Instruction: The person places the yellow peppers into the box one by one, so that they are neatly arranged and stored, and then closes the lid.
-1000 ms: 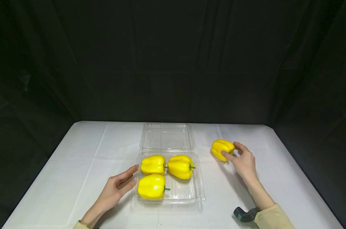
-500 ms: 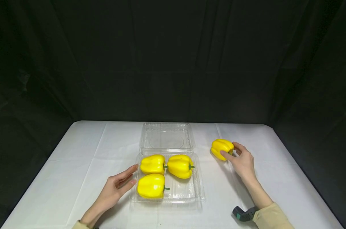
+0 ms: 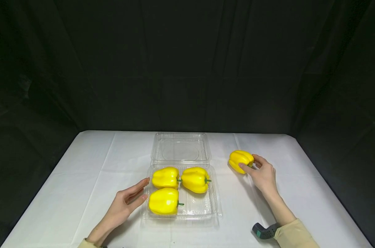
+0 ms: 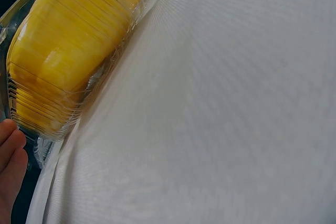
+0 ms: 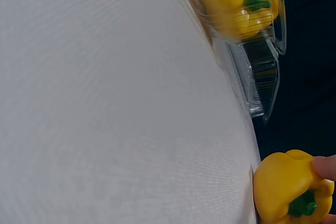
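Observation:
A clear plastic clamshell container (image 3: 196,210) lies with its lid folded back, holding three yellow bell peppers. Two of them, one at the back left (image 3: 165,178) and one at the back right (image 3: 195,180), sit side by side; the third (image 3: 164,201) lies at the front left. My left hand (image 3: 122,206) is at the container's left rim, fingers extended and thumb apart, nothing in its grasp. Off to the right, my right hand (image 3: 263,175) holds another yellow bell pepper (image 3: 239,161) between thumb and fingers. In the right wrist view that pepper (image 5: 286,182) shows its green stem, close against the white cloth.
The transparent lid (image 3: 181,148) lies behind the container. White cloth (image 3: 75,179) covers the table, with black curtains (image 3: 187,69) behind and at both sides. A dark curved device with a green mark (image 3: 263,232) sits beside the right sleeve.
Both hands and all the peppers keep their places; only a very slight shift of the whole head view shows.

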`<state>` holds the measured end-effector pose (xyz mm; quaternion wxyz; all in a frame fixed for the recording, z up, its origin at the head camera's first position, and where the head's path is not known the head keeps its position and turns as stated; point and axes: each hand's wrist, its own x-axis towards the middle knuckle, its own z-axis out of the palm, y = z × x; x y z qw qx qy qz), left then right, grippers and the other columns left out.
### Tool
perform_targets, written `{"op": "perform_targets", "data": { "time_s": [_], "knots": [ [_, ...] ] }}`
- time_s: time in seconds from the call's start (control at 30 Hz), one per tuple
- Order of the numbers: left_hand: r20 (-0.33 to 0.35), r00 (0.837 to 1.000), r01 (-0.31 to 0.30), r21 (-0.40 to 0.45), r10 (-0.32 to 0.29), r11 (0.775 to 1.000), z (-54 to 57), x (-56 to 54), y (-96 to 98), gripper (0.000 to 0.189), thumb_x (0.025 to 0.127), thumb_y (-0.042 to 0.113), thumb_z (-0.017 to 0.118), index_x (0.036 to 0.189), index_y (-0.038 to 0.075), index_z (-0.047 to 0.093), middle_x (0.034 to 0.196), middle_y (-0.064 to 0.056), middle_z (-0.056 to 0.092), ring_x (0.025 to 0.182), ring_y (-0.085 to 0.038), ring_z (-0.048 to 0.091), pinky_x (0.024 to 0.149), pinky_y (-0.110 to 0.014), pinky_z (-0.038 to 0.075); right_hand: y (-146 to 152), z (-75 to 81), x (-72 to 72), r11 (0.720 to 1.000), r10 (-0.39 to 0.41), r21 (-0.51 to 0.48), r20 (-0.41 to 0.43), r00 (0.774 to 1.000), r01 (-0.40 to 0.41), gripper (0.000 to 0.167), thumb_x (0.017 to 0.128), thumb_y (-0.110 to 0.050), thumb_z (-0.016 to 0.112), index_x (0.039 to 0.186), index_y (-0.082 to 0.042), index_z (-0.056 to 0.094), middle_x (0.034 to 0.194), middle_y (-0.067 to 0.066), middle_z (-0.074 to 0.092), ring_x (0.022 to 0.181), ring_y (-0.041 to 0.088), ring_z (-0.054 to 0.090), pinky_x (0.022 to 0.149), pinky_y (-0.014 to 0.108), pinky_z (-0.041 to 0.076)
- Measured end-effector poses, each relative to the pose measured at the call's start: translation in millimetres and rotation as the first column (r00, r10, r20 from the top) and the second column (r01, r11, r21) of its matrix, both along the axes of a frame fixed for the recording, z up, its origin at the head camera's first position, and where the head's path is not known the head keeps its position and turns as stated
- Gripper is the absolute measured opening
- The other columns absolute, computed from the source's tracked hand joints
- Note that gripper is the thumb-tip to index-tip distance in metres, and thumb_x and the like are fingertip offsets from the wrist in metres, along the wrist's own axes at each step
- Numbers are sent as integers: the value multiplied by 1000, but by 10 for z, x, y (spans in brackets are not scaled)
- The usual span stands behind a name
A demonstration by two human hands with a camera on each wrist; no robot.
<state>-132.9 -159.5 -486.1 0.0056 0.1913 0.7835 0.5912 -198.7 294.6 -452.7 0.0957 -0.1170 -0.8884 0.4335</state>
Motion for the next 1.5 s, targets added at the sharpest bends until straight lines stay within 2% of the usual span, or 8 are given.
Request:
{"op": "perform_targets", "data": {
  "time_s": [0.37, 0.6, 0.9, 1.3, 1.5],
  "knots": [
    [11, 1000, 2, 9, -2, 1000, -6, 9, -9, 52, 98, 19, 66, 145, 3, 50, 150, -11, 50, 137, -33, 46, 108, -13, 40, 3, -14, -11, 1000, -14, -4, 1, 1000, 14, 76, 88, -36, 77, 145, 5, 46, 145, 28, 49, 134, 44, 46, 112, 57, 43],
    [-15, 1000, 13, 26, -13, 1000, -19, -6, 3, 52, 97, 16, 67, 144, 1, 51, 149, -12, 50, 136, -31, 47, 108, -15, 41, 53, -50, -8, 999, -34, -18, -22, 999, 33, 77, 87, -40, 77, 144, 2, 48, 144, 27, 52, 132, 43, 49, 111, 55, 44],
    [-10, 1000, 7, 27, -7, 1000, -27, -10, -2, 52, 97, 16, 67, 144, 2, 51, 149, -11, 51, 136, -29, 48, 109, -16, 42, 44, -43, -3, 998, -52, -46, -33, 998, 50, 78, 86, -43, 78, 144, 2, 49, 143, 26, 53, 132, 42, 50, 110, 53, 46],
    [2, 1000, 6, 33, -6, 999, -21, -8, -6, 52, 96, 16, 68, 144, 1, 51, 149, -12, 51, 137, -30, 47, 109, -15, 41, 45, 41, 22, 994, -68, -83, -20, 997, 66, 82, 84, -51, 77, 145, -3, 50, 144, 20, 55, 132, 38, 50, 112, 56, 41],
    [0, 1000, 6, 28, -6, 1000, -12, -2, -4, 52, 97, 17, 67, 144, 1, 51, 149, -11, 51, 137, -31, 47, 108, -15, 41, 31, 86, 48, 994, -60, -92, -42, 997, 56, 80, 84, -51, 77, 144, -4, 52, 143, 19, 56, 131, 36, 52, 111, 55, 42]
  ]
}}
